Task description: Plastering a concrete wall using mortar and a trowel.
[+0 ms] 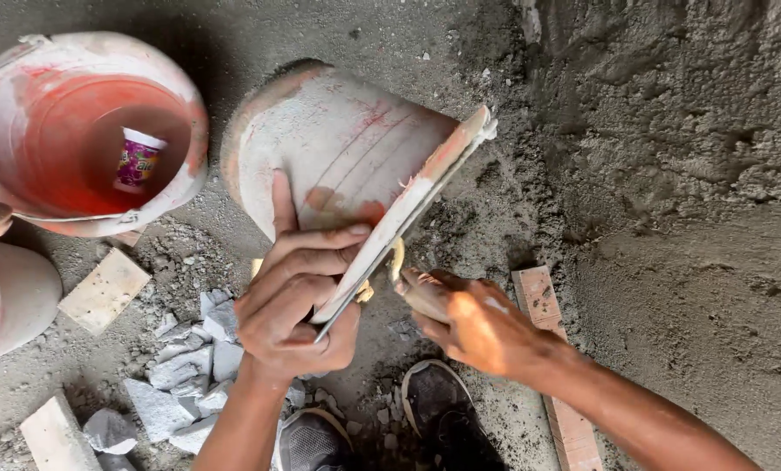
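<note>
My left hand point(296, 296) grips a flat tile piece point(412, 208) edge-on, thumb on its lower edge and fingers on its face. The tile slants up to the right, in front of an overturned white bucket point(320, 139) with red stains. My right hand point(469, 321) is closed on a small tool with a yellowish handle point(397, 260), held against the tile's underside near its lower end; the tool's tip is hidden.
A red-lined bucket point(24, 105) at the upper left holds a small purple cup point(137, 159). Broken grey tile shards point(185, 366) lie on the dusty floor. A wooden strip point(554, 358) lies at right, wet mortar point(669, 131) beyond. My shoes point(434, 397) are below.
</note>
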